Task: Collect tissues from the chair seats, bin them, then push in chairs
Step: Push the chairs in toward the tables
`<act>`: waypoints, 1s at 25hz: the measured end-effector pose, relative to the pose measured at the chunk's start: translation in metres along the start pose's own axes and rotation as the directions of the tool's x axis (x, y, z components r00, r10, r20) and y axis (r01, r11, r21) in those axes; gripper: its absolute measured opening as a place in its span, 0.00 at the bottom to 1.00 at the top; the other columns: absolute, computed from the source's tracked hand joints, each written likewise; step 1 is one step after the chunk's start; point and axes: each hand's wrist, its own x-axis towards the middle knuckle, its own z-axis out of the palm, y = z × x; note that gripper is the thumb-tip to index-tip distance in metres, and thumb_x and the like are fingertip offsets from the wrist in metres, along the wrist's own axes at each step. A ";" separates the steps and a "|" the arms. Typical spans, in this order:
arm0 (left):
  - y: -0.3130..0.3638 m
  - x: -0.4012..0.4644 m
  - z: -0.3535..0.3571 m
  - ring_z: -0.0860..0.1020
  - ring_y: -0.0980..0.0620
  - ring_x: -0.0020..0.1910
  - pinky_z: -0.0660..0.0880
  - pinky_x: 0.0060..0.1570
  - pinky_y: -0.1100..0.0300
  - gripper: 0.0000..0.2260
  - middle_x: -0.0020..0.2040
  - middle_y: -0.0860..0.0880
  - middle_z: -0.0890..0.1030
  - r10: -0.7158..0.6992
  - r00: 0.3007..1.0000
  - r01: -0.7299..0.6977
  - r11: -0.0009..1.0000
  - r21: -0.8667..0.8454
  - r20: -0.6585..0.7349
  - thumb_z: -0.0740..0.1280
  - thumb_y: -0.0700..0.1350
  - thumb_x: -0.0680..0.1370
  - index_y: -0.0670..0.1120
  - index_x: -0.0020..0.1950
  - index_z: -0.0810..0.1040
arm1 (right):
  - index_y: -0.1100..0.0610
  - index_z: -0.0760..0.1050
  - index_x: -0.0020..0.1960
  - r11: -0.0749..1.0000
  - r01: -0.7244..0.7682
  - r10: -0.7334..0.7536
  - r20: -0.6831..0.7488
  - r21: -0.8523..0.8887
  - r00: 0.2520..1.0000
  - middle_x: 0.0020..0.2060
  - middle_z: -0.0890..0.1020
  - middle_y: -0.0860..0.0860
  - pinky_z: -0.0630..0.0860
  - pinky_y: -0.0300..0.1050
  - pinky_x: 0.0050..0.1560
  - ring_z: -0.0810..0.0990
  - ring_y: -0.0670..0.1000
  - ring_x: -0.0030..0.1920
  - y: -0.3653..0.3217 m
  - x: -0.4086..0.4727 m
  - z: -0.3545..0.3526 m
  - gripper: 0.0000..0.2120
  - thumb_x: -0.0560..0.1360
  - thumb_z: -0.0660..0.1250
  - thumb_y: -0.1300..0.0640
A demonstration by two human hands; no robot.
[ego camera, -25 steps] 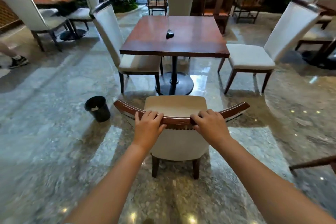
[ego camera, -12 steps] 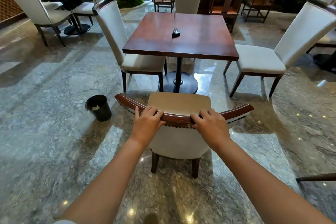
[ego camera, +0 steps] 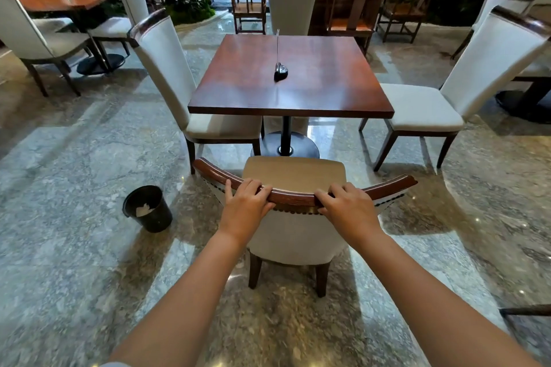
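Dark polished wood forms the curved top rail of the near chair (ego camera: 301, 247), and that rail is gripped by both hands: the left hand (ego camera: 246, 211) is curled over it left of centre, the right hand (ego camera: 347, 210) right of centre, fingers wrapped over the front edge and palms pressed against the back. The rail's long axis runs left to right across the view, square to the direction in which the push has to be made. The chair is placed directly ahead of the hands, and the surface (ego camera: 292, 77) lies straight beyond the chair, so the line from hands through seat to pedestal is nearly a single straight one. The two hands are set about equally far from the chair's middle; neither is clearly nearer, which should help the chair to be kept from swinging as it is pushed.

The beige seat is seen bare, and its front edge is judged to stop short of the surface's near edge, beside the round base. To the left of the near chair, on the floor, a black bin (ego camera: 148, 208) is stood with white tissue (ego camera: 143, 209) visible inside, so the collecting appears done. Left of the surface, the left chair (ego camera: 182, 80) is partly tucked under; the right chair (ego camera: 447, 89) is stood clear of it and is likely to need pushing later.
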 end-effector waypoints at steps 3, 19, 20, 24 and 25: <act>-0.012 0.028 0.008 0.76 0.45 0.58 0.61 0.63 0.31 0.15 0.53 0.45 0.80 0.014 1.000 -0.014 1.000 0.025 -0.027 0.71 0.46 0.72 0.45 0.58 0.77 | 0.55 0.79 0.47 1.000 0.002 -0.002 -0.019 -0.007 1.000 0.34 0.81 0.53 0.75 0.45 0.31 0.78 0.57 0.33 0.007 0.029 0.010 0.15 0.63 0.78 0.55; -0.023 0.142 0.040 0.76 0.45 0.57 0.63 0.62 0.32 0.16 0.52 0.45 0.80 -0.012 0.999 0.014 0.997 0.076 -0.038 0.71 0.46 0.72 0.45 0.58 0.77 | 0.55 0.76 0.56 0.998 0.021 -0.023 0.022 0.064 0.999 0.44 0.82 0.54 0.76 0.49 0.42 0.79 0.59 0.42 0.068 0.131 0.042 0.14 0.72 0.70 0.54; -0.024 0.147 0.041 0.76 0.46 0.58 0.62 0.63 0.32 0.16 0.53 0.45 0.80 -0.016 1.000 0.018 0.998 0.064 -0.021 0.70 0.46 0.72 0.45 0.59 0.76 | 0.54 0.75 0.58 0.996 0.015 -0.018 0.029 0.085 0.999 0.46 0.82 0.54 0.76 0.49 0.45 0.79 0.59 0.44 0.069 0.135 0.043 0.14 0.73 0.69 0.54; -0.023 0.160 0.044 0.76 0.45 0.58 0.62 0.63 0.31 0.16 0.53 0.45 0.80 -0.007 1.000 0.008 0.998 0.059 -0.025 0.70 0.47 0.72 0.45 0.58 0.77 | 0.53 0.71 0.62 0.995 0.005 -0.010 0.056 0.103 0.998 0.51 0.80 0.54 0.73 0.50 0.49 0.77 0.59 0.49 0.079 0.147 0.048 0.16 0.76 0.64 0.52; -0.021 0.161 0.046 0.76 0.45 0.58 0.63 0.63 0.31 0.16 0.52 0.45 0.80 -0.008 1.000 0.009 0.998 0.063 -0.028 0.70 0.47 0.72 0.45 0.58 0.77 | 0.52 0.70 0.63 0.995 0.003 -0.009 0.058 0.100 0.998 0.51 0.80 0.53 0.72 0.49 0.50 0.76 0.58 0.49 0.082 0.147 0.050 0.16 0.76 0.64 0.52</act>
